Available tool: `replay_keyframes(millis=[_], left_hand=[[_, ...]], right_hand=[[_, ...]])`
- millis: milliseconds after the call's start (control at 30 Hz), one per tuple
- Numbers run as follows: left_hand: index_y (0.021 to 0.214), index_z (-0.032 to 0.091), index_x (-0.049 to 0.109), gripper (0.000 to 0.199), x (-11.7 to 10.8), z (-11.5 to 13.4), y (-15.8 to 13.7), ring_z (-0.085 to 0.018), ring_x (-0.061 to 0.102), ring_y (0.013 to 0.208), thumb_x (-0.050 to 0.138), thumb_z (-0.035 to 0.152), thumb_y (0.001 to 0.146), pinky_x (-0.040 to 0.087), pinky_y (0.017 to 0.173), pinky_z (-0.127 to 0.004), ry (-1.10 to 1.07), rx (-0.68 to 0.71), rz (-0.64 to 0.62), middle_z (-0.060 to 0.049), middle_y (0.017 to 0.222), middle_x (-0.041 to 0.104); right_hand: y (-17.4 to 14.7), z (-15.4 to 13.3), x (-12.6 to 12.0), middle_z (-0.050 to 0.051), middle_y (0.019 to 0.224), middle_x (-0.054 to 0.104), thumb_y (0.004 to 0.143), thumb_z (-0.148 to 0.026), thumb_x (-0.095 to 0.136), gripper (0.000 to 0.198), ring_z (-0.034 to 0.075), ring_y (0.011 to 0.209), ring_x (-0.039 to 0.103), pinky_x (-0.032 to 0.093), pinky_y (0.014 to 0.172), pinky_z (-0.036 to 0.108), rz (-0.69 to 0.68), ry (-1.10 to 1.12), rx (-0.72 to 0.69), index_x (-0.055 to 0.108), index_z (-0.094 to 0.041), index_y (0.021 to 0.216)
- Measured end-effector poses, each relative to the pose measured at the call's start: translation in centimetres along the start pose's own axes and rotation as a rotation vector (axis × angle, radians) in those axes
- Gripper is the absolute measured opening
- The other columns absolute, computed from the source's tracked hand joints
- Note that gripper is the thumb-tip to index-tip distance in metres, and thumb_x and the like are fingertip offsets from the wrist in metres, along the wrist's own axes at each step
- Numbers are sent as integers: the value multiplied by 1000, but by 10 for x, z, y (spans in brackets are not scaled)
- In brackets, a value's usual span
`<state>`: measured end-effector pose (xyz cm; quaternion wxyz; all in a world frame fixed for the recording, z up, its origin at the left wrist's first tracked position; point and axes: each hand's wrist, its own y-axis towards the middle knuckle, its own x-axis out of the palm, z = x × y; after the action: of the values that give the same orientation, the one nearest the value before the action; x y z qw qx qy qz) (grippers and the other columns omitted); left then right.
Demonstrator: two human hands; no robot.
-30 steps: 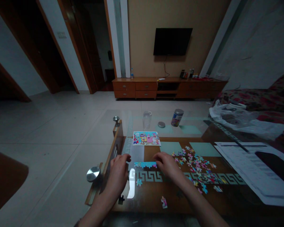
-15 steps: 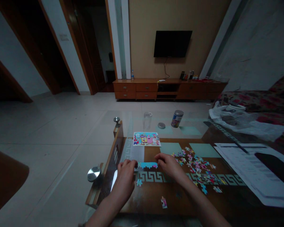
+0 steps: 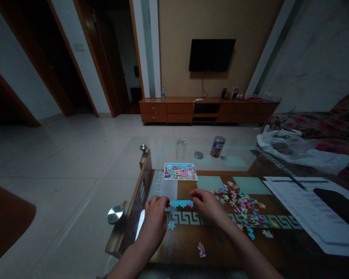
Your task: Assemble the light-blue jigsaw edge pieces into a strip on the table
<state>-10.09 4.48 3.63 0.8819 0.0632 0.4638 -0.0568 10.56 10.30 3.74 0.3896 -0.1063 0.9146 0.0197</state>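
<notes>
Head view: fingers [image 3: 162,200] (loosely curled) flank the puzzle strip [image 3: 181,203]

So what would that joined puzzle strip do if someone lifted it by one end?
The puzzle strip would probably sag or split, being a narrow row of interlocked pieces. Pushed, it would likely slide on the glossy glass tabletop. It looks thin, so presumably light.

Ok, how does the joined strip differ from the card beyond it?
The strip is a narrow band; the card is a taller rectangle.
The strip's near edge is knobbly; the card's edges are straight.
The strip lies between the left hand and right hand; the card lies beyond both, untouched.
Both lie flat on the table and show light blue.
</notes>
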Motion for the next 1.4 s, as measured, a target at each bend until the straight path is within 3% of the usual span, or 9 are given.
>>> replay_keyframes(millis=[200, 400, 667, 933, 1400], left_hand=[[95, 21, 55, 43, -1, -1, 3, -22, 52, 99, 37, -4, 66, 36, 88, -34, 20, -8, 1, -6, 101, 60], [102, 20, 55, 43, -19, -24, 12, -25, 47, 112, 37, -2, 70, 34, 92, -40, 116, -113, 86, -8, 110, 59], [105, 22, 60, 36, -26, -54, 13, -34, 44, 116, 59, 12, 70, 37, 87, -49, 228, -231, -19, -11, 115, 57], [108, 24, 62, 40, -24, -52, 15, -32, 45, 116, 64, 15, 69, 36, 89, -45, 236, -246, -97, -8, 114, 56], [105, 27, 63, 35, -20, -52, 17, -31, 44, 114, 63, 17, 71, 36, 87, -42, 230, -219, -100, -6, 110, 55]], right_hand=[[-1, -5, -1, 10, 98, 72, 80, -14, 47, 26, 21, 93, 65, 47, 82, 30, 1, 0, 12, 69, -14, 94], [-1, -4, -1, 10, 98, 71, 79, -12, 48, 25, 22, 93, 64, 46, 82, 31, -8, -38, -3, 69, -16, 93], [-1, 3, 3, 11, 96, 69, 76, -7, 49, 27, 22, 91, 62, 45, 80, 30, -8, -143, -41, 69, -15, 92], [0, 4, 4, 11, 98, 67, 75, -10, 50, 27, 22, 93, 61, 45, 80, 30, -8, -159, -38, 68, -15, 93], [0, 4, 6, 11, 97, 67, 76, -6, 51, 24, 22, 92, 61, 44, 81, 30, -4, -172, -46, 67, -16, 91]])
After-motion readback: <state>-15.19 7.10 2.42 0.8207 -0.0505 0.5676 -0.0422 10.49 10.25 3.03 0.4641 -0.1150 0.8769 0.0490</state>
